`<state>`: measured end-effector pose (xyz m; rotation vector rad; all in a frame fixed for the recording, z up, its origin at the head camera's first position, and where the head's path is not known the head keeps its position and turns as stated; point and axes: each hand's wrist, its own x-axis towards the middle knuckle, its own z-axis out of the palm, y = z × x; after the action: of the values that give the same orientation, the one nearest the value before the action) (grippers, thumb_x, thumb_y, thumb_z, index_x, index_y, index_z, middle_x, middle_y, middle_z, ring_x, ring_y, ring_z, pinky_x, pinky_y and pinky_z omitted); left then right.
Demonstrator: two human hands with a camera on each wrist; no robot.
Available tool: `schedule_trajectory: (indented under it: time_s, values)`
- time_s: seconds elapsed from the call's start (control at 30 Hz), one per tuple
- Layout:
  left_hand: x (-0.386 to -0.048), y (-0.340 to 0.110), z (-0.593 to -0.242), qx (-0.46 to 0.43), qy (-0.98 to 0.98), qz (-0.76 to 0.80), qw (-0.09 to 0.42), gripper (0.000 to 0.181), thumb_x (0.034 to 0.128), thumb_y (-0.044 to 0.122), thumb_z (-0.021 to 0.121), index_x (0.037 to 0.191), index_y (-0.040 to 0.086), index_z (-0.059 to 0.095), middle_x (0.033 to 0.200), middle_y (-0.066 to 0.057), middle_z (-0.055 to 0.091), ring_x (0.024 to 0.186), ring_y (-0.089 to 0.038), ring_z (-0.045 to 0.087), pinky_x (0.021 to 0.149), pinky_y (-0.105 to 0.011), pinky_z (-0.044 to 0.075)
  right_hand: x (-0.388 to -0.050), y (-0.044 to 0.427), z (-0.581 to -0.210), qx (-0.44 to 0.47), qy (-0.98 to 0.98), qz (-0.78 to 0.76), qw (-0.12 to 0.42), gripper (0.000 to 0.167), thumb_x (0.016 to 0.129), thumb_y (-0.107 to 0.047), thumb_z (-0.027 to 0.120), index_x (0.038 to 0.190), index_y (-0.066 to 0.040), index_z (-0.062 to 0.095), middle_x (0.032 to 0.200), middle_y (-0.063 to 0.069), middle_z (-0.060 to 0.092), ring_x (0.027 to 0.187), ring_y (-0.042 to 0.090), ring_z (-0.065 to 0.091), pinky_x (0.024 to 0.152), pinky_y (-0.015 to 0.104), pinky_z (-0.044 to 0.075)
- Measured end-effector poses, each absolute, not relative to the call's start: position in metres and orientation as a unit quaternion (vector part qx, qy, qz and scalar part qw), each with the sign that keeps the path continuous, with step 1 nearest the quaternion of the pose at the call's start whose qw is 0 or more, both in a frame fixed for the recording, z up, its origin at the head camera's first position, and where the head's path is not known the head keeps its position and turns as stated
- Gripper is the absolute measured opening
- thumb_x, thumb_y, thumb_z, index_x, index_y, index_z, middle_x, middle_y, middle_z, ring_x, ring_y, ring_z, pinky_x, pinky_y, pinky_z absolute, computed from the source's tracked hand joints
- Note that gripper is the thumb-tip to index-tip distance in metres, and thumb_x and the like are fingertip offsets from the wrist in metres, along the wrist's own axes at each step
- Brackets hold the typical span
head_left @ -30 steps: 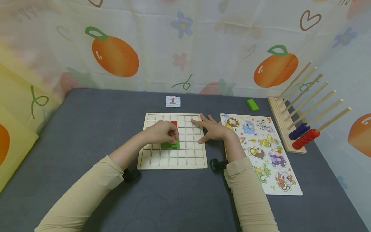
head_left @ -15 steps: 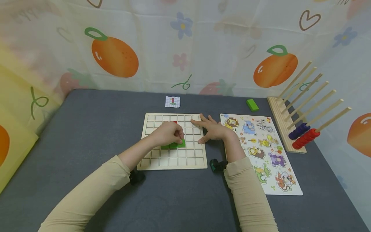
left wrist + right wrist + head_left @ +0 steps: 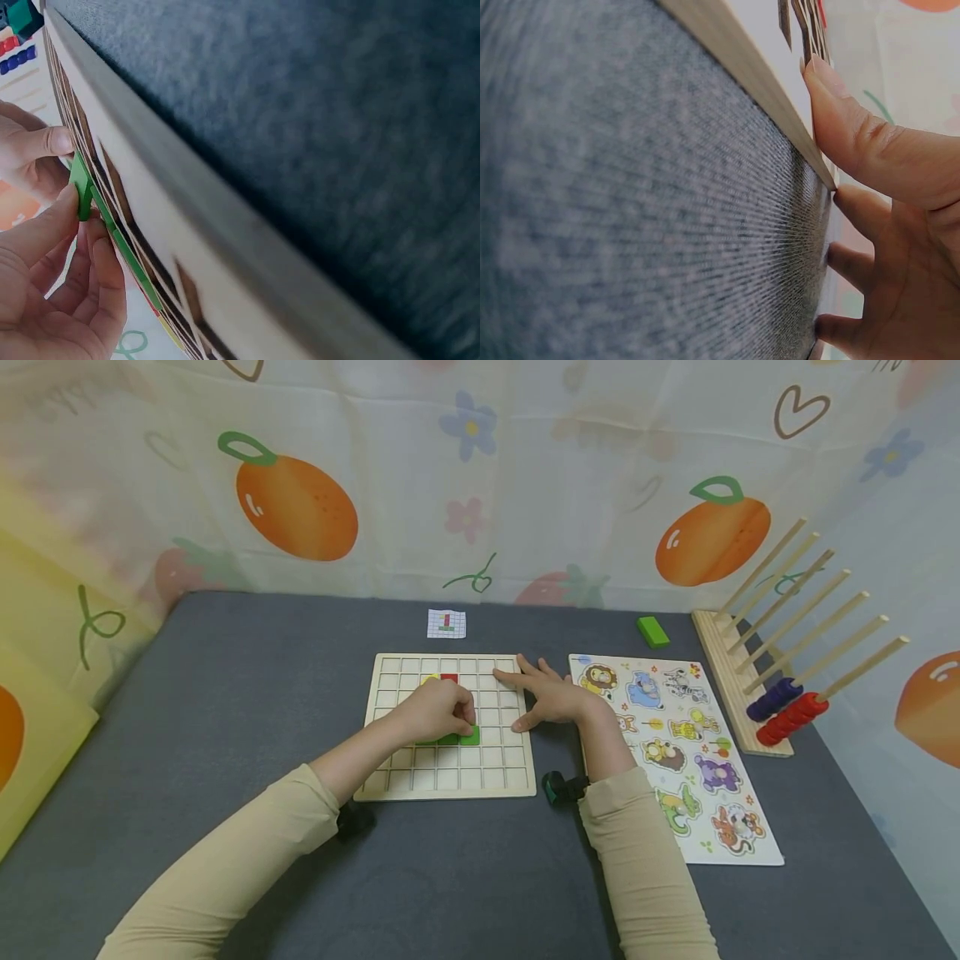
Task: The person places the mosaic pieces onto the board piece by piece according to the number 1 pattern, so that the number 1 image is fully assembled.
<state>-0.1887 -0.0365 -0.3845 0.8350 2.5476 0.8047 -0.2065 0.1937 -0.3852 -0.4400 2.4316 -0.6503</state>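
A wooden grid board [image 3: 450,783] lies flat on the dark table. Over its middle, my left hand [image 3: 433,710] pinches a small green tile [image 3: 80,187] between thumb and fingers; in the left wrist view the tile is tilted against the board. Other green tiles [image 3: 133,259] sit in the grid beside it, largely covered by the hand in the head view. Beyond my knuckles show a red tile [image 3: 449,677] and a bit of yellow [image 3: 429,677]. My right hand [image 3: 557,695], fingers spread, rests on the board's right edge, its thumb on top.
Behind the board lies a paper card [image 3: 446,624] with a red and green pattern. To the right are an animal puzzle board [image 3: 675,693], a green block [image 3: 653,632] and a wooden peg rack [image 3: 738,693] carrying red and dark blue beads.
My left hand has shifted slightly right along the green row, a green tile at its fingertips now one cell further right. The right hand stays on the board's edge.
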Motion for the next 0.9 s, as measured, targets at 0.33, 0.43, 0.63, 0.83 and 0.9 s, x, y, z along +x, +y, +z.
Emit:
schedule_trajectory:
  time_s: [0.33, 0.43, 0.63, 0.83, 0.9]
  values:
    - [-0.189, -0.037, -0.383, 0.303, 0.91, 0.243, 0.145, 0.004, 0.0807, 0.008, 0.079, 0.077, 0.011, 0.078, 0.076, -0.001, 0.076, 0.071, -0.01, 0.064, 0.086, -0.039, 0.052, -0.207, 0.192, -0.387, -0.17, 0.911, -0.243, 0.286, 0.093, 0.084, -0.029, 0.077, 0.158, -0.031, 0.02, 0.168, 0.009, -0.012, 0.153, 0.04, -0.017, 0.116, 0.073, -0.007]
    - [-0.188, -0.039, -0.383, 0.302, 0.911, 0.242, 0.14, 0.005, 0.0805, 0.007, 0.079, 0.078, 0.011, 0.078, 0.076, -0.001, 0.076, 0.072, -0.011, 0.065, 0.102, -0.049, 0.046, -0.208, 0.192, -0.387, -0.17, 0.912, -0.242, 0.284, 0.093, 0.084, -0.029, 0.077, 0.158, -0.03, 0.02, 0.168, 0.009, -0.011, 0.154, 0.04, -0.017, 0.116, 0.073, -0.007]
    - [-0.187, -0.043, -0.381, 0.29, 0.911, 0.256, 0.141, 0.002, 0.0822, 0.01, 0.078, 0.083, 0.009, 0.077, 0.079, -0.001, 0.074, 0.073, -0.011, 0.062, 0.084, -0.036, 0.053, -0.209, 0.192, -0.388, -0.173, 0.911, -0.244, 0.284, 0.093, 0.084, -0.029, 0.077, 0.158, -0.03, 0.02, 0.168, 0.009, -0.011, 0.153, 0.041, -0.017, 0.115, 0.073, -0.007]
    - [-0.191, -0.055, -0.377, 0.271, 0.916, 0.276, 0.108, 0.008, 0.089, 0.008, 0.068, 0.091, 0.007, 0.076, 0.085, -0.005, 0.076, 0.076, -0.013, 0.064, 0.074, -0.028, 0.052, -0.211, 0.192, -0.389, -0.17, 0.911, -0.241, 0.289, 0.093, 0.084, -0.03, 0.077, 0.158, -0.03, 0.02, 0.168, 0.009, -0.011, 0.153, 0.04, -0.017, 0.116, 0.073, -0.005]
    - [-0.193, -0.062, -0.376, 0.265, 0.918, 0.279, 0.093, 0.013, 0.0901, 0.006, 0.064, 0.094, 0.006, 0.076, 0.087, -0.006, 0.076, 0.076, -0.014, 0.065, 0.074, -0.03, 0.052, -0.211, 0.193, -0.389, -0.167, 0.912, -0.237, 0.29, 0.093, 0.084, -0.03, 0.077, 0.158, -0.03, 0.021, 0.168, 0.008, -0.011, 0.154, 0.04, -0.016, 0.117, 0.072, -0.004]
